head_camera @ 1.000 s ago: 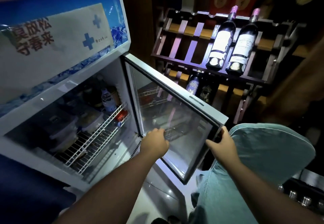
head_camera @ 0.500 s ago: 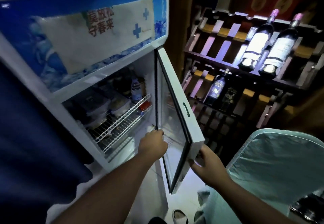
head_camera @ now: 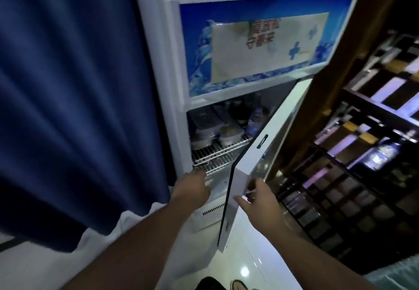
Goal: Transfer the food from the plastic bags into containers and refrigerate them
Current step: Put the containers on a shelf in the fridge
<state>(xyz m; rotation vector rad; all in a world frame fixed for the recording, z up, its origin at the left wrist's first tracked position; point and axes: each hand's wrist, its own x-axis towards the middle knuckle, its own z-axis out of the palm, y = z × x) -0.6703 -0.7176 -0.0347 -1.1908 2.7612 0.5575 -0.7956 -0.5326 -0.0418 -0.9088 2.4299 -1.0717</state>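
Fridge door (head_camera: 254,153) stands ajar, long free edge running top to bottom, facing the person. Right hand (head_camera: 260,201) pinches its lower edge, the nearer hand for swinging it shut. Left hand (head_camera: 193,187), fingers curled, sits at the cabinet opening; grip unclear. Lidded containers (head_camera: 217,128) rest on the wire shelf (head_camera: 217,153) inside.

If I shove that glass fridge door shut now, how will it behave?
The door is a rigid framed panel hinged on its far side, so it should swing stiffly rather than flex. Its glass pane probably makes it fairly heavy and fragile if slammed. The left hand sits at the fridge opening, so it could get pinched.
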